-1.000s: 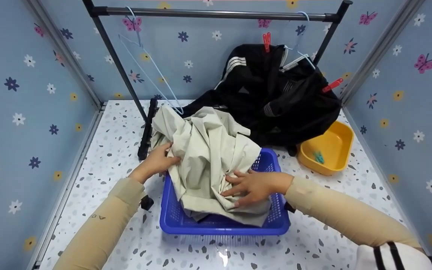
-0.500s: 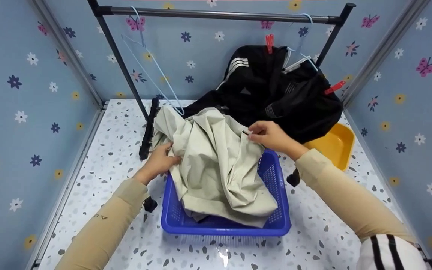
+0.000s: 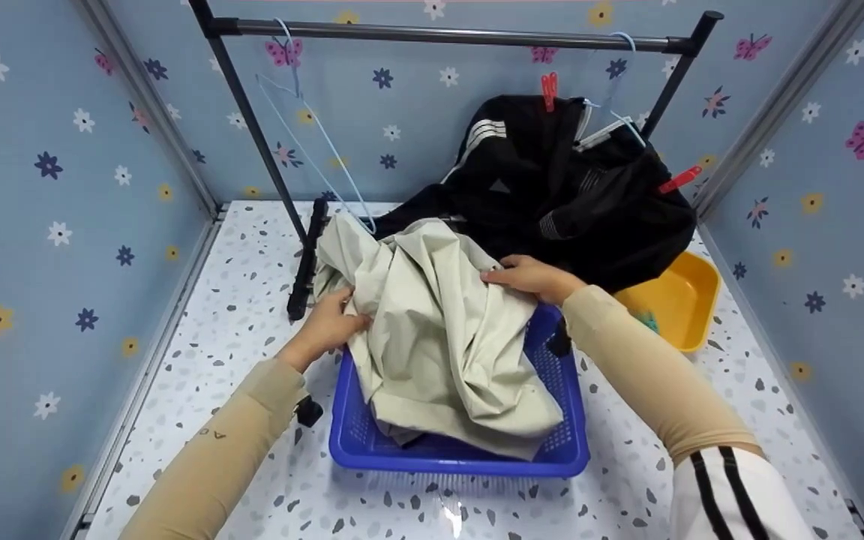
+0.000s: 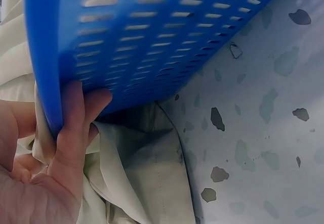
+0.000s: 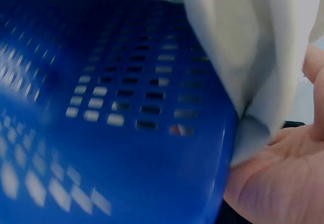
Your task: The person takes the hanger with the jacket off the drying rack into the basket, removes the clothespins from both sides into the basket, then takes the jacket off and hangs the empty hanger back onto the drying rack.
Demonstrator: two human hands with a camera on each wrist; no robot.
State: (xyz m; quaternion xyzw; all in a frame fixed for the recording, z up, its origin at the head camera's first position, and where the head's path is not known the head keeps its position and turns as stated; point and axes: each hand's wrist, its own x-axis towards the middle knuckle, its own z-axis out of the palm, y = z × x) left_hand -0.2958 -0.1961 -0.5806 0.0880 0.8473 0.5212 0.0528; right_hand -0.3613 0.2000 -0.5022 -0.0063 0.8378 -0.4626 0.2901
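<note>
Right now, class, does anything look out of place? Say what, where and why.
Yes: the pale cloth is bunched and spills over the blue basket. By the left hand, some hangs outside the basket instead of lying in it.

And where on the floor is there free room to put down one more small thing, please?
The speckled floor is bare between the left wall and the rack's left foot, in front of the blue basket, and between the beige right sleeve and right wall. Beyond the basket it is crowded: beige cloth, black garment and yellow basin lie close together.
</note>
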